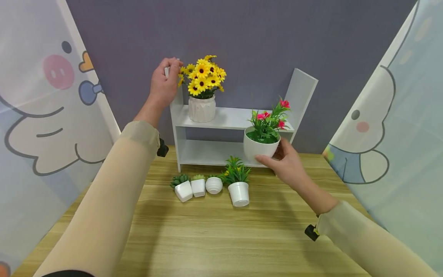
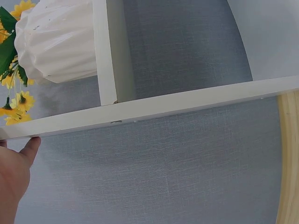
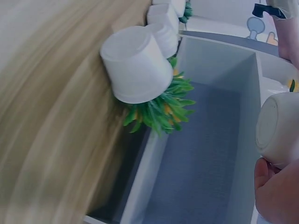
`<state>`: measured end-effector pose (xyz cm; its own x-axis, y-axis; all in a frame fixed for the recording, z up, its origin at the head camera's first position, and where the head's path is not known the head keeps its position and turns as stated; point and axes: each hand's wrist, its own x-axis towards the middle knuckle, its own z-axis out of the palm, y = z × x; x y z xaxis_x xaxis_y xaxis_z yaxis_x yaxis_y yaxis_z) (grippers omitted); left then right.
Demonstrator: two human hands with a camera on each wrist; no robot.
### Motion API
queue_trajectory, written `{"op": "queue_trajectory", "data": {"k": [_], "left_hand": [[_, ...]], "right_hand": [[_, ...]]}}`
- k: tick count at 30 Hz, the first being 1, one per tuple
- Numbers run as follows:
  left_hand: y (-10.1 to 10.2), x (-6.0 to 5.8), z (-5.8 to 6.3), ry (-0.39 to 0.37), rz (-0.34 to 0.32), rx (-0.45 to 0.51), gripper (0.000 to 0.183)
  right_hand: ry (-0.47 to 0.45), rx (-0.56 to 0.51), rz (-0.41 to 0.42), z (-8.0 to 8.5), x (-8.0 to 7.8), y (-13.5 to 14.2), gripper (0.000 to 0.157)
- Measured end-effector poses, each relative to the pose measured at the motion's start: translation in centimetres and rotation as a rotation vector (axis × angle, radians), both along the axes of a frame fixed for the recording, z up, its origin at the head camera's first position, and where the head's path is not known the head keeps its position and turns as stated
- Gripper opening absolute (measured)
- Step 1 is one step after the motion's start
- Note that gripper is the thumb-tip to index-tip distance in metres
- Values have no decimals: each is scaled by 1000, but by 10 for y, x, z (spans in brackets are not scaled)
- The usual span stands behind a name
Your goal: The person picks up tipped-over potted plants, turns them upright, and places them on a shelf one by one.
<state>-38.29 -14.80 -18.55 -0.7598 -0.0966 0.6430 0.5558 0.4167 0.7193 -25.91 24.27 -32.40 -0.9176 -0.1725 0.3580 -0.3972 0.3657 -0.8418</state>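
Note:
In the head view my left hand [image 1: 165,81] grips the top of the white shelf's left side panel [image 2: 187,103]. Beside it, a pot of yellow flowers [image 1: 202,107] stands on the upper board. My right hand [image 1: 288,163] holds a round white pot with pink flowers [image 1: 260,148], thumb at its front and fingers round its right side. That pot is in front of the upper board's right end; whether it touches the shelf I cannot tell. From the right wrist, the pot's underside [image 3: 268,123] shows above the hand [image 3: 280,191].
On the wooden table [image 1: 207,238], before the shelf [image 1: 214,152], lie a white pot with a green plant [image 1: 238,194] and several small succulent pots [image 1: 198,187]. A grey wall [image 1: 242,38] rises behind. Cartoon-printed curtains [image 1: 391,127] hang at both sides.

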Motion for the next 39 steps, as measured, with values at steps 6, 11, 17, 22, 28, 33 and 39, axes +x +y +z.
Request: {"op": "queue_trajectory", "data": {"k": [6,11,17,22,28,33,39], "left_hand": [[0,0,-1,11,-11,9,39],[0,0,-1,10,-10,10,39],[-2,-1,-3,2,-15,18,38],[-3,-3,-4,12,-18,16,36],[-4,-3,-5,20,-11,15,38],[-4,-3,-5,33,-26,26,32],[-3,-5,-3,40,-42,29,28]], "right_hand": [[6,8,-18,12,-5,-9,78],[-10,55,-63,23,-10,-18,79],[-20,38,-80,34,-22,-30,82],[-4,32,-92,42,-38,-38,86],[-5,58,-117,49,-53,-46,91],[-12,99,-127,54,-65,-50,93],[6,166,-127,60,-79,-48,93]]}}
